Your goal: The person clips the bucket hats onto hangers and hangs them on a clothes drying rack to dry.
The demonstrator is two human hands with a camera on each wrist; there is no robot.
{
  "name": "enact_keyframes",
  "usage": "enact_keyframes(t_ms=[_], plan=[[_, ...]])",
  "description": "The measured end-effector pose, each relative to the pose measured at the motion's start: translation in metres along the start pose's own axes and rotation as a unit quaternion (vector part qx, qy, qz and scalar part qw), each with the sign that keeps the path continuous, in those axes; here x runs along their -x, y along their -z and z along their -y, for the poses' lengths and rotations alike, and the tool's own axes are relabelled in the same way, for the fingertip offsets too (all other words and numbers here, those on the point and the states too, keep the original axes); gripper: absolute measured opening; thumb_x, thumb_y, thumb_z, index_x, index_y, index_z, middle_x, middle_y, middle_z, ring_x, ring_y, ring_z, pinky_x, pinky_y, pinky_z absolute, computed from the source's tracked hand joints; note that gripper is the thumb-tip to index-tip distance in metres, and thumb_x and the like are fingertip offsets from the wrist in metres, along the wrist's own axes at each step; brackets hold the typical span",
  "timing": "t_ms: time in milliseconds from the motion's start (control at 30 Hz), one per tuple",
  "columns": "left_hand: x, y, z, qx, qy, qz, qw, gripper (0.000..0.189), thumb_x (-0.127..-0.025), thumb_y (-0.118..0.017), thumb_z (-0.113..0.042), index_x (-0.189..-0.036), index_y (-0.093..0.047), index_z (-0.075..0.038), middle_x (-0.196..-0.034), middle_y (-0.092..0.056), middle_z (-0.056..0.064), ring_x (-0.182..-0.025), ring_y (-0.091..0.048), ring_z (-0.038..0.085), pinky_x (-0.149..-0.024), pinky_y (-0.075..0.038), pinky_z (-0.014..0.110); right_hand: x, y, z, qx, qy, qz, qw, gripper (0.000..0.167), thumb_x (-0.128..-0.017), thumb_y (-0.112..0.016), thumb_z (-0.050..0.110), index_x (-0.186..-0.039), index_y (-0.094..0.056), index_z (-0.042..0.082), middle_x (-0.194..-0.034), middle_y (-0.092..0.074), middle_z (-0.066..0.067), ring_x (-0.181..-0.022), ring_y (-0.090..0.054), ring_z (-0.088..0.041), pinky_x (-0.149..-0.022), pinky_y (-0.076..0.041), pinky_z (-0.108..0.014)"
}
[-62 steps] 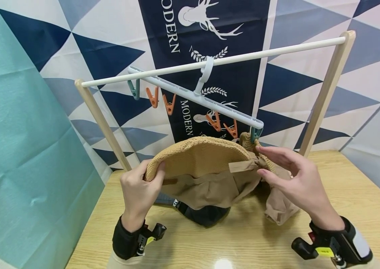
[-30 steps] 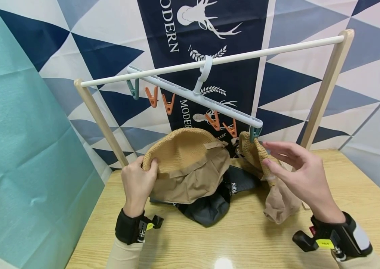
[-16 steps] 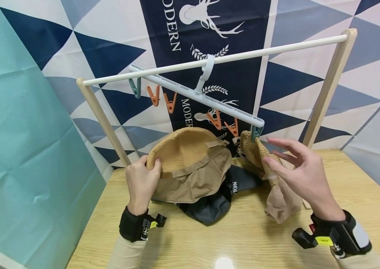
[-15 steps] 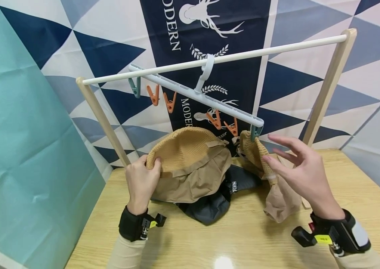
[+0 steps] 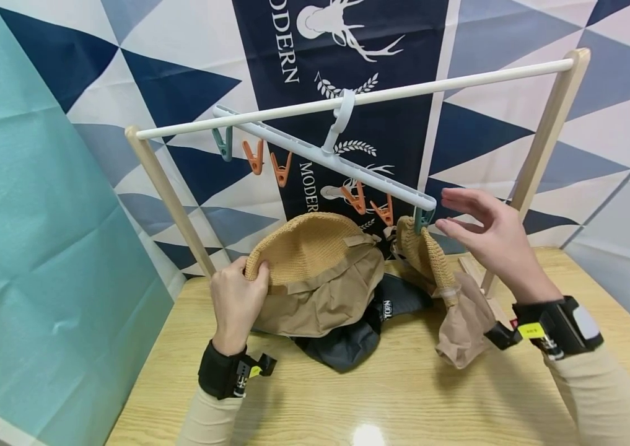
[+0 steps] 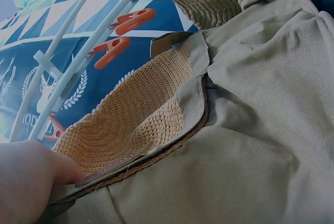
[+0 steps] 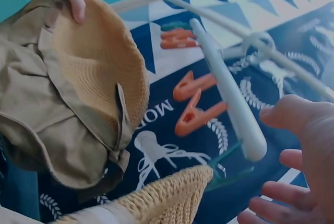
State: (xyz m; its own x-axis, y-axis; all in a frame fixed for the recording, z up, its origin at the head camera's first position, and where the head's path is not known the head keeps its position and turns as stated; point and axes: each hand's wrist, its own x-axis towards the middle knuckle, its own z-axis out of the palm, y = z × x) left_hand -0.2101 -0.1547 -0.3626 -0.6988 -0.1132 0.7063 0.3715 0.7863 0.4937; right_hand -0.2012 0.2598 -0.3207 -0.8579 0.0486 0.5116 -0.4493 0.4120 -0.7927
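My left hand (image 5: 239,297) pinches the left rim of a tan cloth hat (image 5: 320,303) with a straw-coloured woven part (image 6: 141,114). A similar woven and tan cloth piece (image 5: 434,266) hangs at the right from a teal clip (image 5: 424,218) at the near end of a light-blue hanger (image 5: 331,162). My right hand (image 5: 495,238) is beside that clip, thumb and fingers curved and apart with nothing between them. Seen from the right wrist, the right hand's thumb (image 7: 287,112) stands to the right of the hanger's end.
The hanger hooks over the white rod of a wooden-legged rack (image 5: 404,94). Several orange clips (image 5: 281,168) and another teal clip (image 5: 222,144) hang along it. A dark cloth cap (image 5: 342,344) lies on the wooden table (image 5: 348,402) beneath the hat.
The part of the hat in my left hand has moved left, away from the clipped piece, uncovering more of the dark cap. My right hand has risen from the woven edge to beside the teal clip.
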Motion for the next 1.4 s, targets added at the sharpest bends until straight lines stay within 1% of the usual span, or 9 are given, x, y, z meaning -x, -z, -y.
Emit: enact_keyframes(t_ms=[167,400,500,700,833,1000,1167,1233,1400], plan=[[0.001,-0.001,0.001,0.001,-0.003,-0.001,1.0,0.023,-0.097,-0.077,-0.012,-0.078,-0.074,0.0,-0.057,-0.063,0.013,-0.048,-0.041,0.012,-0.051,-0.028,0.026,-0.015,0.001,-0.008,-0.031,-0.013,0.033,0.9989,0.053,-0.107,-0.076,0.01,-0.159,-0.063,0.016,-0.141,-0.071,0.029,-0.131,-0.067,0.011,-0.099,-0.056,-0.007],[0.002,-0.001,0.0,-0.002,-0.007,0.001,1.0,0.024,-0.097,-0.077,-0.012,-0.076,-0.073,-0.001,-0.057,-0.062,0.013,-0.048,-0.043,0.013,-0.053,-0.028,0.026,-0.021,0.001,-0.015,-0.131,-0.024,0.073,0.9884,0.053,-0.107,-0.074,0.002,-0.158,-0.064,0.011,-0.141,-0.077,0.022,-0.127,-0.074,0.007,-0.099,-0.059,-0.012],[0.002,-0.002,-0.001,0.003,-0.006,0.002,1.0,0.024,-0.097,-0.077,-0.013,-0.077,-0.073,-0.001,-0.057,-0.063,0.013,-0.048,-0.043,0.012,-0.052,-0.028,0.025,-0.024,-0.001,-0.015,-0.134,-0.024,0.077,0.9877,0.053,-0.106,-0.075,0.001,-0.157,-0.065,0.01,-0.138,-0.078,0.022,-0.122,-0.076,0.005,-0.097,-0.06,-0.013],[0.002,-0.002,-0.001,0.003,-0.003,0.003,1.0,0.021,-0.097,-0.077,-0.013,-0.08,-0.076,0.0,-0.059,-0.066,0.014,-0.048,-0.047,0.015,-0.052,-0.029,0.026,-0.026,-0.006,-0.011,-0.041,-0.032,0.057,0.997,0.042,-0.106,-0.078,0.009,-0.148,-0.073,0.01,-0.115,-0.081,0.029,-0.104,-0.079,0.007,-0.089,-0.061,-0.013],[0.001,-0.002,-0.002,0.003,-0.004,0.001,1.0,0.023,-0.096,-0.078,-0.013,-0.078,-0.075,0.0,-0.058,-0.065,0.014,-0.048,-0.051,0.019,-0.052,-0.031,0.026,-0.025,-0.008,-0.012,-0.025,-0.029,0.042,0.9983,0.04,-0.105,-0.079,0.01,-0.145,-0.076,0.01,-0.108,-0.082,0.03,-0.099,-0.079,0.007,-0.086,-0.061,-0.013],[-0.001,-0.002,-0.003,0.006,-0.004,0.0,1.0,0.024,-0.095,-0.077,-0.014,-0.076,-0.074,-0.001,-0.057,-0.064,0.012,-0.048,-0.052,0.021,-0.051,-0.031,0.027,-0.026,-0.006,-0.011,-0.052,-0.006,0.021,0.9984,0.038,-0.104,-0.08,0.004,-0.142,-0.078,0.008,-0.108,-0.084,0.026,-0.097,-0.081,0.006,-0.085,-0.061,-0.012],[-0.001,-0.002,-0.002,0.003,-0.003,-0.001,1.0,0.024,-0.095,-0.077,-0.014,-0.075,-0.074,-0.002,-0.056,-0.062,0.011,-0.048,-0.051,0.02,-0.051,-0.03,0.026,-0.028,0.001,-0.004,-0.126,0.016,-0.002,0.9919,0.037,-0.102,-0.079,-0.002,-0.138,-0.08,0.004,-0.106,-0.088,0.015,-0.093,-0.083,0.002,-0.082,-0.061,-0.012],[-0.001,-0.002,-0.001,0.003,-0.002,0.0,1.0,0.024,-0.095,-0.077,-0.014,-0.075,-0.073,-0.002,-0.056,-0.062,0.011,-0.048,-0.051,0.02,-0.051,-0.03,0.026,-0.03,0.004,0.001,-0.148,0.022,-0.004,0.9887,0.037,-0.101,-0.079,-0.003,-0.137,-0.08,0.003,-0.105,-0.088,0.012,-0.092,-0.083,0.0,-0.081,-0.061,-0.013],[-0.001,-0.002,0.0,0.004,0.0,0.003,1.0,0.025,-0.095,-0.077,-0.014,-0.074,-0.073,-0.002,-0.056,-0.061,0.01,-0.048,-0.049,0.019,-0.051,-0.03,0.026,-0.03,0.012,0.017,-0.17,0.04,0.0,0.9847,0.037,-0.101,-0.078,-0.005,-0.137,-0.08,0.002,-0.105,-0.089,0.008,-0.094,-0.084,-0.002,-0.082,-0.062,-0.013]])
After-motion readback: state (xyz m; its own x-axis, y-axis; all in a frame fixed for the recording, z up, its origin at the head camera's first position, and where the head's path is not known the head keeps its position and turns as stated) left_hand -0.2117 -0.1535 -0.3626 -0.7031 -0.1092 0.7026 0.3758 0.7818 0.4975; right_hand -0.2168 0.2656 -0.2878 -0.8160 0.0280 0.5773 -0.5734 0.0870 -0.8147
